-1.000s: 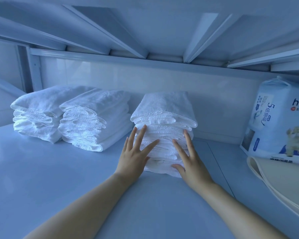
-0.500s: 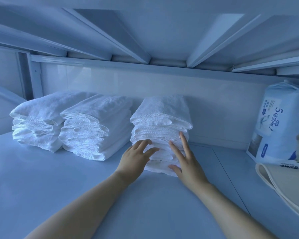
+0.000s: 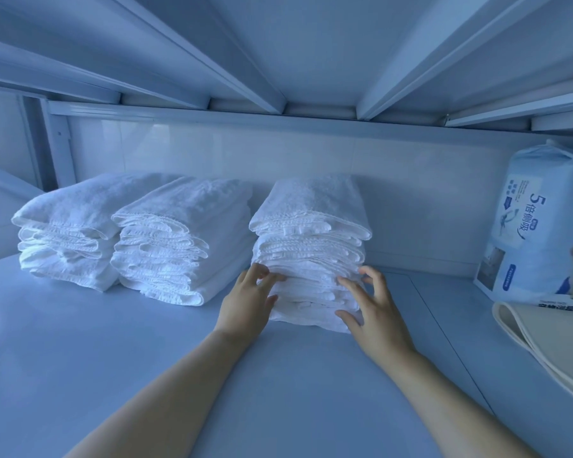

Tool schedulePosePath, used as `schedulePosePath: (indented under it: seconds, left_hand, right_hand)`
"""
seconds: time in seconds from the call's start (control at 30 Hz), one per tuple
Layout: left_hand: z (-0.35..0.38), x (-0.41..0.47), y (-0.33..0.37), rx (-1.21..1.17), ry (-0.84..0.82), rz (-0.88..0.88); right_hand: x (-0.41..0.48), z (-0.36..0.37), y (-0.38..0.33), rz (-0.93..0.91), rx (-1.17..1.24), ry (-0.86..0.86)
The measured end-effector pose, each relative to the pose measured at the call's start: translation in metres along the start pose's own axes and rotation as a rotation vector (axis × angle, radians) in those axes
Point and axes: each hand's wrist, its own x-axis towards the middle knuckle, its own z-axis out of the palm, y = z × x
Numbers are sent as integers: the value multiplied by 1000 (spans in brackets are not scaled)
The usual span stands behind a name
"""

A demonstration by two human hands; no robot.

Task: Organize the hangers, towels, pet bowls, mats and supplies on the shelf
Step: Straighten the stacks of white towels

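Now at the blue-lit shelf (image 3: 113, 358), I have both hands at the front of the right-hand towel stack (image 3: 311, 246), the third of three white piles ranged along the back wall. My left hand (image 3: 245, 305) sits at the pile's front-left corner, fingers bent onto the folded edges; whether they pinch a layer or only press it I cannot tell. My right hand (image 3: 374, 312) is at the front-right corner, fingers spread and lightly bent, tips on the folds, gripping nothing. The hands flank the pile, apart, presumably to square its uneven lower layers. The left stack (image 3: 70, 233) and middle stack (image 3: 179, 242) sit close together. Off right stand a pack of pet pads (image 3: 543, 226) and, before it, a beige mat (image 3: 543, 342).
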Motion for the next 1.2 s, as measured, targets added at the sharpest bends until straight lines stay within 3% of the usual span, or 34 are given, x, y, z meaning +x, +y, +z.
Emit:
schedulePosePath:
  seconds: [0.77, 1.2]
  left_hand:
    - [-17, -5, -3, 54, -264, 97]
    - [-8, -7, -5, 70, -103, 108]
  right_hand:
    - [-3, 2, 2, 124, 20, -67]
    - [-4, -2, -2, 150, 32, -70]
